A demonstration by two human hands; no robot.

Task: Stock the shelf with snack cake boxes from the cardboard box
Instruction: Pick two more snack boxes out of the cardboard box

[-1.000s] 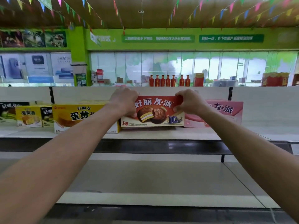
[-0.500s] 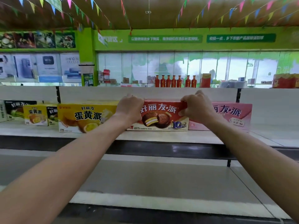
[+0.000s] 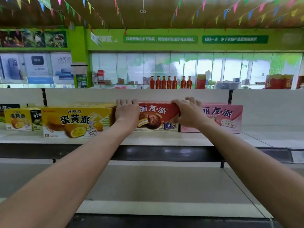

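A red snack cake box [image 3: 158,117] stands upright on the top shelf [image 3: 148,140], between a big yellow box [image 3: 75,120] and a pink box [image 3: 225,118]. My left hand [image 3: 127,111] grips the red box's left end, fingers hooked over its top edge. My right hand [image 3: 189,112] holds its right end the same way. The red box sits further back than the yellow one. The cardboard box is out of view.
Smaller yellow and dark boxes [image 3: 21,119] stand at the shelf's far left. A white back panel [image 3: 263,106] rises behind the row. A wide lower shelf [image 3: 156,186] lies below. Red bottles [image 3: 169,82] line a far counter.
Both hands have slid the red box back on the shelf, into line with the pink box. My fingers now curl over its top edge.
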